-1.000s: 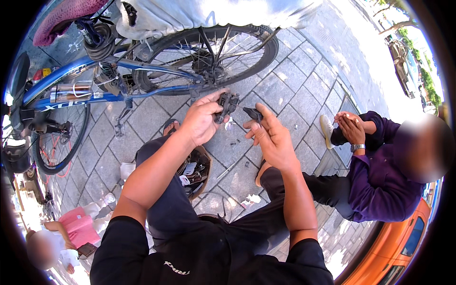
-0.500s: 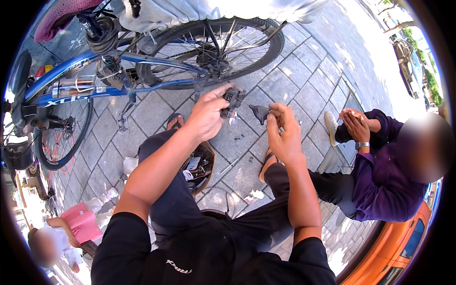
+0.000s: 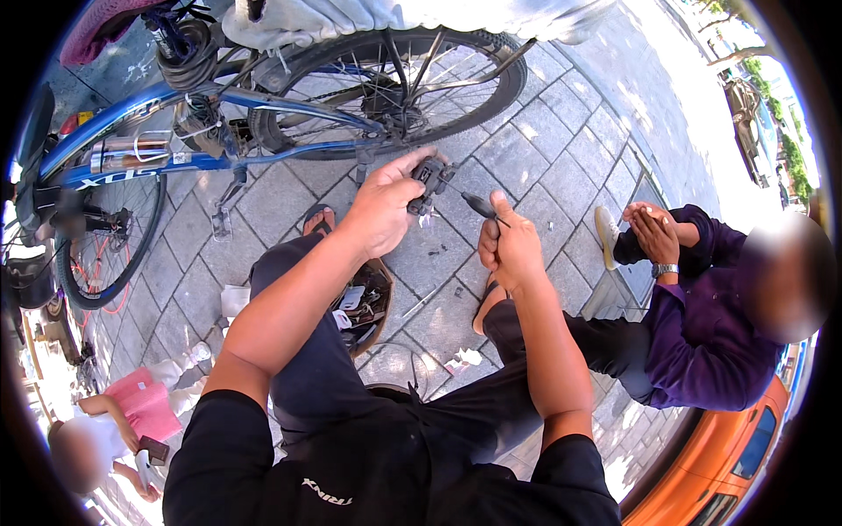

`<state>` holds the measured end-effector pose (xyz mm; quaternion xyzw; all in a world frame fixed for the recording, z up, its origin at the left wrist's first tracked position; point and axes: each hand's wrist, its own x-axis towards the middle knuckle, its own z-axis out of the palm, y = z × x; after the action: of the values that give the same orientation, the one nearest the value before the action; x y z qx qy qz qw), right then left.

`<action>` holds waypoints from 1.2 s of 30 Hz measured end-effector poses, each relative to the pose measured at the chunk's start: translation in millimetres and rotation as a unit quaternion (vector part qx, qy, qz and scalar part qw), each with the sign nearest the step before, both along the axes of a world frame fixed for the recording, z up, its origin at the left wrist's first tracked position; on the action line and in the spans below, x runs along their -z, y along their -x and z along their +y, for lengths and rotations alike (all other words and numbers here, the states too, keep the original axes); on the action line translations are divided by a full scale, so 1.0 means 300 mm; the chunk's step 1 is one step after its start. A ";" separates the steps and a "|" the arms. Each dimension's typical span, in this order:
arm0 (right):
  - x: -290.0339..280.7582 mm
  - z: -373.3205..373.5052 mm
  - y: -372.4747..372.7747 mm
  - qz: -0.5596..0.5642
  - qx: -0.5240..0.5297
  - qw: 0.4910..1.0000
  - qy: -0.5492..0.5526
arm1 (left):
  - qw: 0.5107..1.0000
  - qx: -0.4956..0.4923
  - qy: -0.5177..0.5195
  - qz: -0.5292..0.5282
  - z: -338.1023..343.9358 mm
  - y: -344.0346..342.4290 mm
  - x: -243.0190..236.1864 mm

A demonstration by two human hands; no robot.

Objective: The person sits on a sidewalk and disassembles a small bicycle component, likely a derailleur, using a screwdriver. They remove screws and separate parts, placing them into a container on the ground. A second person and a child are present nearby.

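My left hand [image 3: 386, 200] grips a dark, blocky bike part [image 3: 431, 182], possibly a pedal or a brake caliper; the frames do not settle which. It is held in the air below the rear wheel of a blue bicycle [image 3: 324, 112]. Just to the right, my right hand [image 3: 513, 241] is closed around a black three-way wrench [image 3: 480, 206], thumb along its top. One thin arm of the wrench points up and left at the part. Whether its tip touches is too small to tell. My fingers hide much of the wrench.
Between my feet stands a box [image 3: 373, 302] of tools and loose parts. A thin metal rod [image 3: 421, 302] and crumpled paper [image 3: 462, 360] lie on the paving. At right sits a person in a purple shirt [image 3: 702, 337], hands together. Another person with a pink cloth [image 3: 145, 403] is at lower left.
My right hand has turned and its fingers have curled around the wrench, which has rotated with it. My left hand holds the bike part in nearly the same place.
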<state>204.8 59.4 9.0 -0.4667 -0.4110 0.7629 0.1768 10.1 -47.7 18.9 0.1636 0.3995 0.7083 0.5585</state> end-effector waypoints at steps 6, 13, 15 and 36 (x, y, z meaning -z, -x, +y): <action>-0.030 -0.033 -0.041 -0.020 -0.049 0.880 -0.471 | 1.000 0.025 -0.002 -0.004 0.001 0.030 0.033; -0.023 0.008 -0.055 0.083 -0.103 0.989 -0.061 | 0.999 0.031 -0.028 0.025 -0.008 0.019 0.044; -0.018 0.015 -0.060 0.166 -0.093 0.975 0.118 | 0.999 0.027 -0.024 0.016 -0.005 0.021 0.050; 0.046 -0.002 -0.061 -0.011 -0.050 0.936 -0.348 | 0.997 -0.013 -0.061 0.042 -0.006 0.004 0.060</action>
<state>222.9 58.7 -4.8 -0.3634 -0.6755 0.5746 0.2853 8.9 -49.7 0.8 0.2213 0.3804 0.7315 0.5208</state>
